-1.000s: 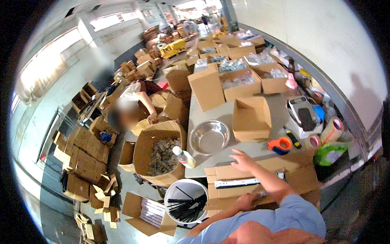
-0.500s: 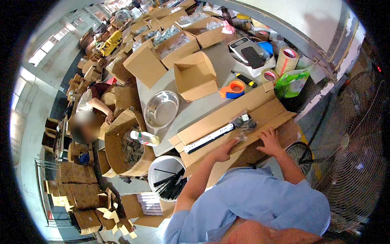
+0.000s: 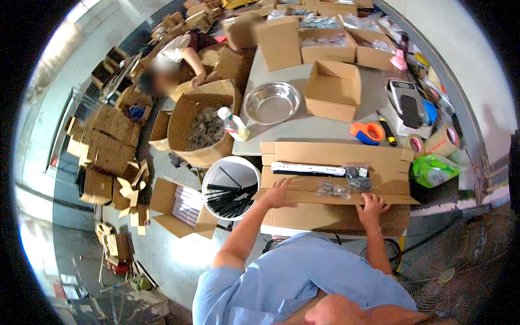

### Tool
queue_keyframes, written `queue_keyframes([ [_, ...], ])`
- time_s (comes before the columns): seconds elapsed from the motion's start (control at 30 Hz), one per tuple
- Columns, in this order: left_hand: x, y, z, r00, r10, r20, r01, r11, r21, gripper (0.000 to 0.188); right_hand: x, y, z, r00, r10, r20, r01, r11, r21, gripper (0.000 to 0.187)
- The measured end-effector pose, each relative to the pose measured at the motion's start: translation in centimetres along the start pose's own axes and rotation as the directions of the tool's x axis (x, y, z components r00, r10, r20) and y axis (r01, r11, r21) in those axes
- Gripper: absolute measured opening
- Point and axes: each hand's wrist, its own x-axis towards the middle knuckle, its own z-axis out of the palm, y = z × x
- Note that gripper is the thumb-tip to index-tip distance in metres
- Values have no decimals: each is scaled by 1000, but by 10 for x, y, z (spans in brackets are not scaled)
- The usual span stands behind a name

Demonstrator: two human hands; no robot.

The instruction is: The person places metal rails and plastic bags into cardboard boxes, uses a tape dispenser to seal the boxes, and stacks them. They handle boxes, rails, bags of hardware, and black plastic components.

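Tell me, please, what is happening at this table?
A person in a blue shirt has both hands at the near side of an opened cardboard box: the left hand at its left end, the right hand farther right, fingers spread. Inside lie a white-and-black rail, a bagged dark part and a small clear bag; neither hand holds these. A white bucket of black strips stands to the left. Beyond, another person leans over boxes.
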Motion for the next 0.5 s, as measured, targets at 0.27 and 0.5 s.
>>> queue_keyframes([
  [0.27, 86, -74, 25, 752, -644, -142, 234, 461, -856, 36, 9, -35, -28, 982, 91, 166, -68, 988, -140, 44],
  [0.5, 77, -26, 0, 825, -513, -235, 228, 684, -693, 35, 21, -13, -5, 966, 109, 234, -71, 984, -164, 43],
])
